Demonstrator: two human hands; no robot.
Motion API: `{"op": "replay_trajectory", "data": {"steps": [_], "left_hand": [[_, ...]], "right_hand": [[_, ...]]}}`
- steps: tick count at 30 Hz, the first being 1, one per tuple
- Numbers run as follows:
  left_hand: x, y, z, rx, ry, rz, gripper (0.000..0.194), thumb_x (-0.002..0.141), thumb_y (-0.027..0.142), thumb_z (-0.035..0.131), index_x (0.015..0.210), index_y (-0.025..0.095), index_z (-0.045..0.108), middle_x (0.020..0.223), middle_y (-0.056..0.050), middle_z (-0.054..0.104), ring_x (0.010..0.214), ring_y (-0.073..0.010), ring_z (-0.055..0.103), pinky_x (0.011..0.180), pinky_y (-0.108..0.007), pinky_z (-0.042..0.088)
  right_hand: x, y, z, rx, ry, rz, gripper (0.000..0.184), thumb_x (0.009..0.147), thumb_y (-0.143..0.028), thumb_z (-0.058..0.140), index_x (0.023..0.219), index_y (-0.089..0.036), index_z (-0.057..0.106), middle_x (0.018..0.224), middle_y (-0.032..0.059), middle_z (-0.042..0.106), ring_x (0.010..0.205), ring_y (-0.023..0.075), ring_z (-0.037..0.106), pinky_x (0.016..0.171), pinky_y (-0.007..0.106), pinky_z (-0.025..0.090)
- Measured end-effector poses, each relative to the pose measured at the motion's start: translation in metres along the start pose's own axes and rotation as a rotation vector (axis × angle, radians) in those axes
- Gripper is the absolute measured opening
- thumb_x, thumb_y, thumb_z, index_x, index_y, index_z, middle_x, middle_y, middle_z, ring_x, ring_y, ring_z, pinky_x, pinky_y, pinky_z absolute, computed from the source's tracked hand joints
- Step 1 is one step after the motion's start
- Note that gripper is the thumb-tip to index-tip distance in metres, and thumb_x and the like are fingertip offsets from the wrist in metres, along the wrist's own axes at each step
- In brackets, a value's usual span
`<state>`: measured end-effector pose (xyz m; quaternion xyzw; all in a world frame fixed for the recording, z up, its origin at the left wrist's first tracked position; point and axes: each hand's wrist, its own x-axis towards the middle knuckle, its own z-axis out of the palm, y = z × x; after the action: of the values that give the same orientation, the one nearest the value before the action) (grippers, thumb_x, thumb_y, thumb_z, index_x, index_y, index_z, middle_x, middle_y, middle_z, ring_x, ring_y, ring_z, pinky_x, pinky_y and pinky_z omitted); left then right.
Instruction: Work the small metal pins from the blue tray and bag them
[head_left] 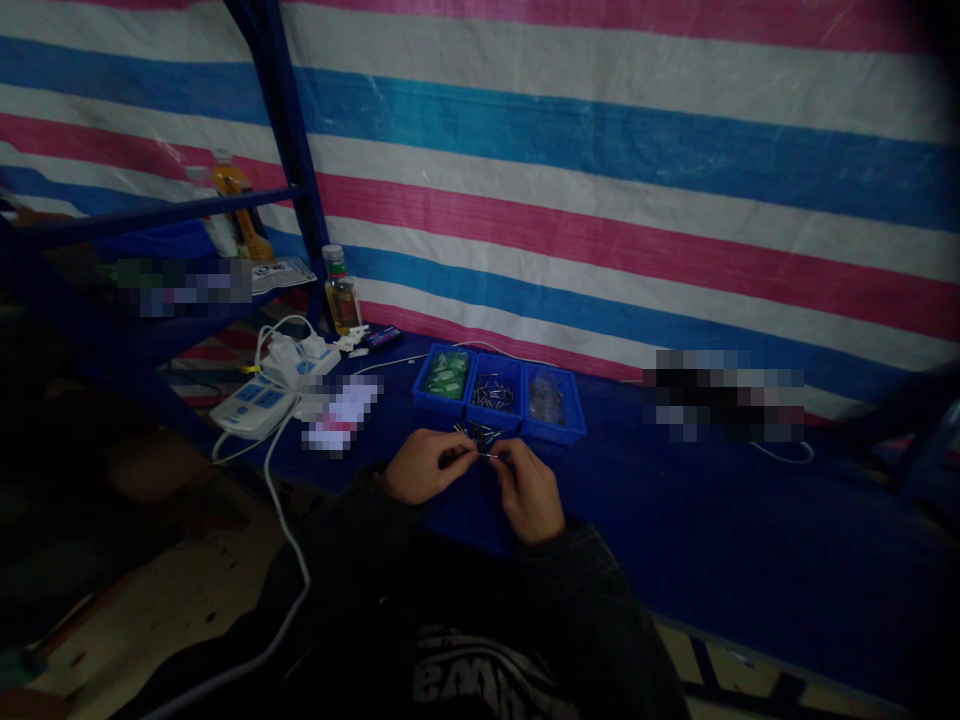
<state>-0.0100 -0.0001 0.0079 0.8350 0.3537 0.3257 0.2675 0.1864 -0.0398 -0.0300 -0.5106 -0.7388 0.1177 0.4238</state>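
One thin pin (487, 456) is held on the near side of the middle blue tray (506, 418). Its ends are pinched by the closed fingers of the left hand (420, 468) and of the right hand (532, 490). Between the hands and this tray, a small pile of thin dark pieces (484, 435) is seen. Just left of the tray, green packets (448, 374) are contained in another tray; just right, clear items (547, 398), too small to be identified. Well to its left, a white power strip (259, 405) is placed on the desk (637, 500).
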Motion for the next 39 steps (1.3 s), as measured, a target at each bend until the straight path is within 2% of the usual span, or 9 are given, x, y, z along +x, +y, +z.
{"op": "replay_trajectory", "data": {"steps": [10,14,20,25,29,31,35,39], "left_hand": [[-0.001,-0.001,0.0,-0.01,-0.002,-0.007,0.016,0.093,0.026,0.06,0.089,0.016,0.073,0.068,0.0,0.065,0.058,-0.0104,0.055,0.058,-0.021,0.039],[0.0,-0.003,0.0,-0.052,0.048,-0.035,0.018,0.094,0.028,0.06,0.088,0.016,0.072,0.066,0.001,0.067,0.056,-0.0097,0.055,0.058,-0.02,0.039],[0.002,-0.012,-0.003,-0.014,0.249,-0.18,0.022,0.095,0.034,0.058,0.09,0.018,0.072,0.062,0.002,0.067,0.055,-0.0111,0.058,0.057,-0.021,0.041],[0.003,-0.018,-0.002,0.015,0.281,-0.222,0.025,0.096,0.036,0.055,0.086,0.019,0.071,0.062,0.002,0.067,0.055,-0.0117,0.06,0.059,-0.021,0.043],[0.003,-0.016,-0.003,0.026,0.257,-0.213,0.027,0.096,0.037,0.055,0.087,0.018,0.071,0.061,0.002,0.067,0.055,-0.0118,0.06,0.058,-0.022,0.043],[0.003,-0.015,-0.004,0.023,0.236,-0.2,0.026,0.096,0.036,0.055,0.088,0.018,0.071,0.062,0.002,0.067,0.055,-0.012,0.061,0.058,-0.021,0.043],[0.003,-0.014,-0.003,0.015,0.201,-0.186,0.024,0.096,0.035,0.056,0.091,0.019,0.072,0.063,0.002,0.068,0.056,-0.0119,0.061,0.057,-0.021,0.043],[0.004,-0.014,-0.001,0.012,0.146,-0.169,0.024,0.096,0.035,0.057,0.093,0.018,0.073,0.064,0.002,0.069,0.057,-0.0119,0.061,0.057,-0.02,0.043]], "right_hand": [[0.002,-0.001,-0.002,-0.066,0.018,0.054,0.015,0.101,-0.023,0.044,0.095,-0.023,0.058,0.09,0.0036,0.068,0.078,0.0178,0.064,0.07,0.028,0.044],[0.001,-0.002,-0.003,-0.078,0.039,0.085,0.019,0.102,-0.026,0.041,0.094,-0.022,0.058,0.088,0.0036,0.068,0.074,0.0173,0.064,0.067,0.027,0.043],[0.013,-0.001,-0.009,-0.115,0.199,0.1,0.02,0.101,-0.032,0.045,0.095,-0.021,0.061,0.088,0.0051,0.069,0.081,0.02,0.066,0.075,0.03,0.047],[0.047,0.0,-0.017,-0.179,0.366,0.128,0.022,0.099,-0.035,0.05,0.098,-0.019,0.065,0.092,0.0073,0.071,0.078,0.0198,0.065,0.073,0.031,0.047],[0.057,0.009,-0.016,-0.188,0.316,0.104,0.027,0.098,-0.031,0.049,0.116,-0.017,0.064,0.1,0.0104,0.072,0.078,0.0206,0.066,0.074,0.033,0.049],[0.049,0.015,-0.012,-0.195,0.289,0.121,0.025,0.098,-0.029,0.049,0.115,-0.017,0.065,0.1,0.0101,0.072,0.08,0.0207,0.067,0.076,0.032,0.05],[0.03,0.021,-0.004,-0.278,0.083,0.127,0.018,0.097,-0.022,0.051,0.101,-0.022,0.068,0.096,0.0059,0.072,0.083,0.0193,0.067,0.075,0.029,0.048],[0.026,0.017,0.0,-0.374,-0.067,0.131,0.017,0.095,-0.019,0.056,0.105,-0.025,0.069,0.098,0.0048,0.069,0.082,0.0181,0.066,0.07,0.027,0.045]]}}
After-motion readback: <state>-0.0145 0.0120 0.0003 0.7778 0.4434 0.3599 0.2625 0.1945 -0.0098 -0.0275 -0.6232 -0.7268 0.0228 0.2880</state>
